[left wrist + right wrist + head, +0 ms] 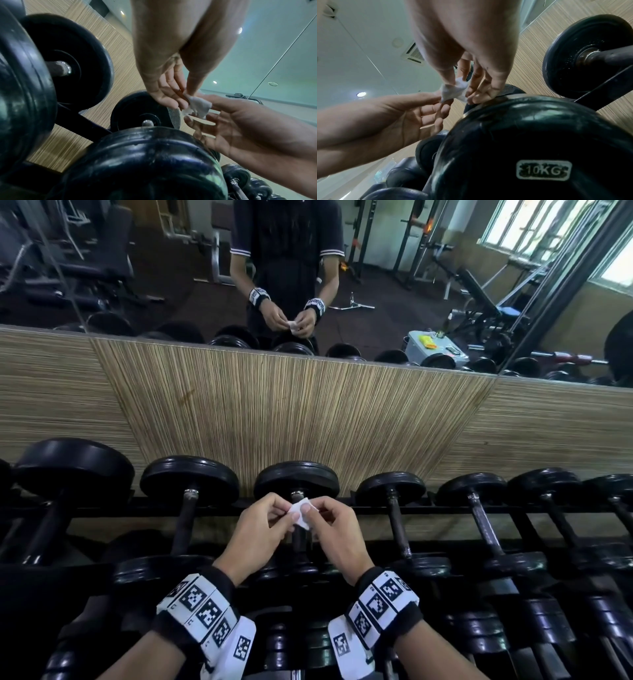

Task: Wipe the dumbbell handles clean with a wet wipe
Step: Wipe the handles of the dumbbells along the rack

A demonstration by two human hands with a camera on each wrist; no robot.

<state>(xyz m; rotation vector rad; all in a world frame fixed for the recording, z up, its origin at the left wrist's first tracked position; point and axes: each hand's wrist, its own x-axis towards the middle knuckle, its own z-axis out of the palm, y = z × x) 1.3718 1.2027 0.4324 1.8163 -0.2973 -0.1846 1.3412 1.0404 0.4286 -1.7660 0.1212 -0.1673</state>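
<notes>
- While both hands, left hand [260,529] and right hand [337,530], pinch the small crumpled white wet wipe [300,513], no wiping shows.
- Every dark metal dumbbell handle [399,527] on the black rack [102,506] looks left to do.

White wet wipe [300,513]. Black dumbbell plates [296,480], dark handles [398,523], black rack [445,503]. Tan, finely striped wall panel [291,412] behind rack. Black wristbands [205,607] bearing white-and-black square codes. White "10KG" label [544,170].

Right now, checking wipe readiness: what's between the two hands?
Only the wipe, pinched by left hand and right hand; head view shows it.
</notes>
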